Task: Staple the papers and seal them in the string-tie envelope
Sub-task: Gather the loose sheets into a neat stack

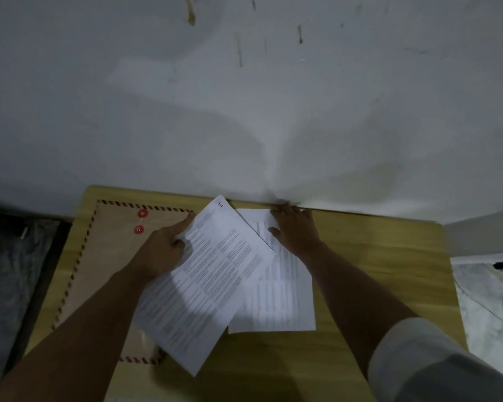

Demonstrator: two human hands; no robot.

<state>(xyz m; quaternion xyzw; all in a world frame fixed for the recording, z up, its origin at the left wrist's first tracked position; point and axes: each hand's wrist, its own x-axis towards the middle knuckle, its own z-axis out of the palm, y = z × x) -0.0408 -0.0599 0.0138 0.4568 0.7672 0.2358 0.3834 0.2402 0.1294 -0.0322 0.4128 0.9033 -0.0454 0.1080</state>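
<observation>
Light wooden table (375,256) pushed against a stained white wall (244,97). Dark crumpled plastic sheeting (9,271) left of the table; pale marbled floor (491,300) to the right.

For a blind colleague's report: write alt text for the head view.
A person's left hand holds a tilted printed sheet over a string-tie envelope, while the right hand presses flat on a second sheet on a yellow wooden table.

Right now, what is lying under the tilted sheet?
The tilted sheet overlaps the string-tie envelope on its left and a second sheet on its right, all on the wooden table. Anything else beneath is covered.
</observation>
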